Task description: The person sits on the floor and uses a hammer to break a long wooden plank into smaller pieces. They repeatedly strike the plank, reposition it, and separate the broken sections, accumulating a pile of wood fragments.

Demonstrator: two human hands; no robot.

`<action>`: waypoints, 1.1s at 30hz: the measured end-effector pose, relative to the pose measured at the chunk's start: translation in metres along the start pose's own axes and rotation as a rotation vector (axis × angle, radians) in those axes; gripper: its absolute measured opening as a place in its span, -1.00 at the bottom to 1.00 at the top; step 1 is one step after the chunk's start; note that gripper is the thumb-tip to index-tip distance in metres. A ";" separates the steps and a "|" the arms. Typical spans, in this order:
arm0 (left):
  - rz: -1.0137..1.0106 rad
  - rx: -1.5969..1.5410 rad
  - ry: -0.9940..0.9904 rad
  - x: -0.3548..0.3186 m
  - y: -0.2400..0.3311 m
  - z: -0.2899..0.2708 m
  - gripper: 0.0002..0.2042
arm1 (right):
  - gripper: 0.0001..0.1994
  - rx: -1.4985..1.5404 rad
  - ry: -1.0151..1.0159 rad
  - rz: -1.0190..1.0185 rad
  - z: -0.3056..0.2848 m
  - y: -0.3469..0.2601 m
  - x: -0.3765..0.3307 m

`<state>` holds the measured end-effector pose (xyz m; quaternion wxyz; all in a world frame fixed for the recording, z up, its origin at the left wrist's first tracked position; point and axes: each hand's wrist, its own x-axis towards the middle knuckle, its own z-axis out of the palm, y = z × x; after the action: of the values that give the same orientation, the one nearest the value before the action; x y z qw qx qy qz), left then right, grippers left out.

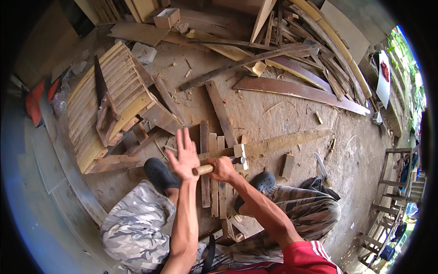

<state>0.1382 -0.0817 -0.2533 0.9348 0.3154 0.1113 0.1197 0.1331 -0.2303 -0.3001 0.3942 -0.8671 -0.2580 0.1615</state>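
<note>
Our right hand (222, 168) grips the wooden handle of a hammer (214, 167), fingers wrapped tight around it. Our left hand (185, 157) is open with fingers spread, just left of the handle end. Under them, thin wooden slats (214, 192) lie between our black shoes (159, 173). A slatted wooden panel (109, 100) lies far left.

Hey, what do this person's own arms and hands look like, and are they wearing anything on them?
Both forearms are bare from wrist to elbow, lean, with no gloves, watch or rings visible on the left hand or the right hand. A red sleeve with white stripes covers the right upper arm.
</note>
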 end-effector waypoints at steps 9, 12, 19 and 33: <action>-0.003 -0.020 0.085 -0.027 -0.015 0.010 -0.11 | -0.79 0.097 0.085 0.005 -0.006 0.003 0.005; 0.005 -0.373 0.150 -0.019 0.012 0.003 -0.13 | -0.81 0.102 0.046 0.036 -0.007 0.005 0.000; 0.066 0.030 -0.023 -0.024 -0.020 0.026 -0.15 | -0.80 0.158 0.068 -0.031 -0.010 0.003 -0.003; 0.121 -0.198 0.122 -0.016 0.025 0.013 -0.18 | -0.77 0.150 0.089 -0.008 -0.023 0.009 -0.017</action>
<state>0.1228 -0.0748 -0.2257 0.9439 0.2199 0.1366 0.2051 0.1330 -0.2586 -0.2913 0.4700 -0.8404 -0.2307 0.1400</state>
